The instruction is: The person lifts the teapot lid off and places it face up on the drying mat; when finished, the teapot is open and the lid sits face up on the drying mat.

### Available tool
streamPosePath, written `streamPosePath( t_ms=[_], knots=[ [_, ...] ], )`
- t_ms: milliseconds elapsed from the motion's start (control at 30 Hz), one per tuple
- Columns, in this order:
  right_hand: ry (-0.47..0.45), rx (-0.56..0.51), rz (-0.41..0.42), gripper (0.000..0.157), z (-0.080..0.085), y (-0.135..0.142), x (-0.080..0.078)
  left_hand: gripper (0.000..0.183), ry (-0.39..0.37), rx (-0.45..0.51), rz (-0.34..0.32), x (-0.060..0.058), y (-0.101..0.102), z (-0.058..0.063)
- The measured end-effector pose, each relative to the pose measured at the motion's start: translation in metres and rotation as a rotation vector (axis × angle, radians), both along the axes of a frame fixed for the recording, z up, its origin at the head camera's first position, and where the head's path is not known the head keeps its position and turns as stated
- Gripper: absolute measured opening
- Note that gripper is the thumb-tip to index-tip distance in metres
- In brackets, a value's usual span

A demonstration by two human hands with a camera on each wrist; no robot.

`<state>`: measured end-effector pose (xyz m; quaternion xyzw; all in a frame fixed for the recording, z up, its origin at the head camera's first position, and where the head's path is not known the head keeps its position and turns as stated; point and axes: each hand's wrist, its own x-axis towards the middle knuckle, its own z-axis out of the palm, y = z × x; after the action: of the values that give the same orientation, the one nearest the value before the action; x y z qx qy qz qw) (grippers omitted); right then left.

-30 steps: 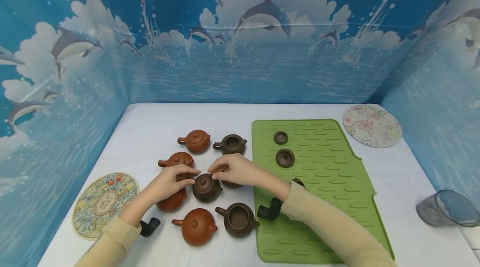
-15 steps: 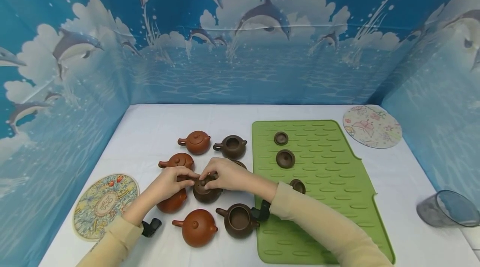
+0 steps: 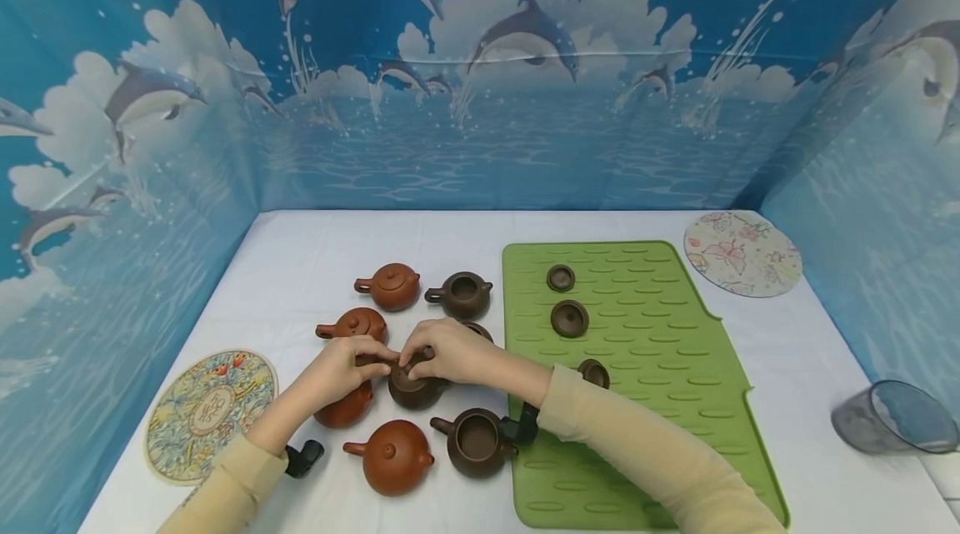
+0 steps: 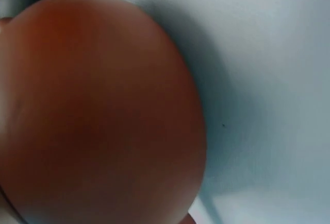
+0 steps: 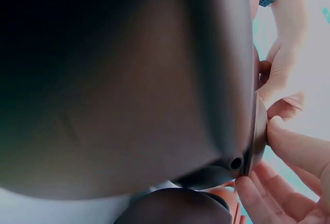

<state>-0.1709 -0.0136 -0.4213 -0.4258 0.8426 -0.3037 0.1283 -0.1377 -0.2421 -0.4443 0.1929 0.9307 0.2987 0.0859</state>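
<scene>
A small dark brown teapot (image 3: 414, 395) stands in the middle of the group, under both hands. My left hand (image 3: 341, 371) is at its left side, where thumb and fingers pinch the handle end, mostly hidden from the head view. From the right, my right hand (image 3: 450, 351) reaches over the top, thumb and fingers pinching the teapot's lid (image 5: 261, 126). The lid sits on the pot in the right wrist view. A reddish teapot (image 4: 103, 110) fills most of the left wrist view, close by the left wrist.
Other reddish teapots (image 3: 390, 457) stand around, lids on. Lidless dark teapots (image 3: 459, 294) stand behind and in front. Loose dark lids (image 3: 570, 318) lie on the green mat (image 3: 645, 467). Round mats (image 3: 212, 409) lie at left and far right; a grey glass (image 3: 870, 419) stands at right.
My right hand has moved left and slightly down from beside the dark teapot onto its lid. The left hand stays at the handle side.
</scene>
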Motion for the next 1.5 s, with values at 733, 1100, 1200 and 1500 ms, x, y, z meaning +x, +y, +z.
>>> streamPosePath(
  t_ms=[733, 1100, 1200, 1500],
  knots=[
    [-1.117, -0.559, -0.318, 0.035, -0.009, 0.037, -0.001, 0.018, 0.012, -0.023, 0.027, 0.004, 0.003, 0.0],
    [-1.271, -0.659, -0.299, 0.044, -0.008, 0.071, 0.011, 0.021, 0.01, -0.029, 0.044, 0.005, 0.004, -0.003],
    [-1.249, -0.699, -0.287, 0.051, -0.005, 0.086, 0.012, 0.021, 0.021, -0.021, 0.044, 0.006, 0.005, -0.003],
    [-1.07, -0.726, -0.422, 0.058, 0.001, 0.138, 0.006, 0.022, 0.015, -0.036, 0.045, 0.004, 0.007, 0.001]
  ],
)
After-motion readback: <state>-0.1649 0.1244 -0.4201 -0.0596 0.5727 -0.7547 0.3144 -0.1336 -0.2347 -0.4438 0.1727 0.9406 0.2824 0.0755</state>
